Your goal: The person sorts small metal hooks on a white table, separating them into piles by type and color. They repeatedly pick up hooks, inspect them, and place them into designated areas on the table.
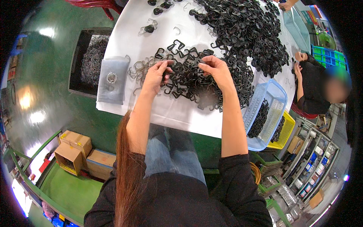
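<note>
Seen from above at a white-covered table (124,41): left hand (155,75) and right hand (214,69) raised just over a heap of black clips (189,81), fingers of each pinched together on small pieces at the heap's near edge (exactly which piece sits between them cannot be told). Spread beyond the hands, toward the far side of the table, a much larger pile of black parts (245,30), running down to the right and touching the nearer heap. Just left of the left hand, a loose tangle of bare wire clips (140,67), and beside that a grey plastic bag (112,78) lying flat near the table's left edge. Hanging off the right corner, a light blue basket (278,94) with black parts inside, and a yellow basket (289,128) tucked under it. On the green floor to the left, a dark crate (77,60) full of wire pieces; lower down, open cardboard boxes (73,151). At the right rim, a second person's arm (300,81) resting on the table's far edge.
</note>
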A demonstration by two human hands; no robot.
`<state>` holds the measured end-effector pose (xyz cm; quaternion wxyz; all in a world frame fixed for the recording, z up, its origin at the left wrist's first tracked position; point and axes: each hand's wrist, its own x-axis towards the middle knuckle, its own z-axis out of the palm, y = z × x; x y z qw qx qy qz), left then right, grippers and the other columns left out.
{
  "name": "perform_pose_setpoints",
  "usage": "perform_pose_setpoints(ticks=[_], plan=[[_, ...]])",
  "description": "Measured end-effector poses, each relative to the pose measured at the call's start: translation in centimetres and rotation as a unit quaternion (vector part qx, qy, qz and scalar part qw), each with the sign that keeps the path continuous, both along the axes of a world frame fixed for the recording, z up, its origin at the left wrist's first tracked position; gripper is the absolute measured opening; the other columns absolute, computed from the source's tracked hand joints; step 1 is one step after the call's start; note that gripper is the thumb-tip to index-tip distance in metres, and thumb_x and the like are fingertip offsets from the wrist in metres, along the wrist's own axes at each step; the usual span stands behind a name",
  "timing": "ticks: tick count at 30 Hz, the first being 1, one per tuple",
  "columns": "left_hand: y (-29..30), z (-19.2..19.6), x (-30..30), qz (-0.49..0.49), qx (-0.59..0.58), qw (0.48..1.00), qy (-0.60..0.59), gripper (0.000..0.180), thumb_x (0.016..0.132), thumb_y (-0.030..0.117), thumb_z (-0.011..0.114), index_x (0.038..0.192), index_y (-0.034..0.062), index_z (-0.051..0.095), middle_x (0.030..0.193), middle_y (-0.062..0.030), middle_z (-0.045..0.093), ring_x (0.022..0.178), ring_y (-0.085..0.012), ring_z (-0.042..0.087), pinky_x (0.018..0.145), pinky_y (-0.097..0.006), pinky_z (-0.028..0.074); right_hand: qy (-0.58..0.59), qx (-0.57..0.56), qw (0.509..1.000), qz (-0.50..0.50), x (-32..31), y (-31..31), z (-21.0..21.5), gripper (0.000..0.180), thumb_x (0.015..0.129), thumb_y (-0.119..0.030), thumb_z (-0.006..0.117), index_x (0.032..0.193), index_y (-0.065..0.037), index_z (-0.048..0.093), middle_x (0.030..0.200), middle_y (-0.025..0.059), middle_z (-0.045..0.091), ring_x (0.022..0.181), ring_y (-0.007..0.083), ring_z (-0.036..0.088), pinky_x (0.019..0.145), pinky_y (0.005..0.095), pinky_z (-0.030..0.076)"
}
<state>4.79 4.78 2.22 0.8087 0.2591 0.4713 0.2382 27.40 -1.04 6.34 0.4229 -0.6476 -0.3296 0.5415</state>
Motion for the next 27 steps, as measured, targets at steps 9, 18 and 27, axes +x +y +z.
perform_pose_setpoints(ticks=[9,18,27], plan=[[0.5,-1.4,3.2,-0.069,0.402,0.829,0.383,0.03,0.083,0.03,0.061,0.105,0.0081,0.061,0.087,-0.009,0.063,0.074,-0.0249,0.059,0.068,-0.037,0.046,-0.031,-0.061,0.991,-0.117,2.8,-3.6,1.8,0.026,0.076,-0.011,0.071,0.1,-0.003,0.065,0.083,0.0002,0.063,0.073,0.0078,0.057,0.066,0.0204,0.045],[3.1,-3.1,6.4,-0.187,0.507,0.716,0.442,0.039,0.075,0.026,0.069,0.106,0.0099,0.051,0.098,-0.0098,0.063,0.09,-0.0307,0.06,0.073,-0.04,0.047,-0.005,-0.073,0.974,-0.214,3.6,-5.3,1.7,0.025,0.072,-0.007,0.074,0.095,-0.001,0.066,0.08,0.0024,0.066,0.07,0.0083,0.058,0.065,0.0201,0.044],[5.3,0.2,3.2,-0.249,0.257,0.931,0.076,0.024,0.078,0.021,0.067,0.096,0.0058,0.06,0.088,-0.0059,0.062,0.079,-0.0203,0.06,0.064,-0.033,0.047,0.156,-0.011,0.96,-0.231,3.0,-5.6,2.3,0.032,0.08,-0.015,0.067,0.107,0.0,0.058,0.096,0.0065,0.063,0.088,0.0159,0.061,0.074,0.0291,0.047]])
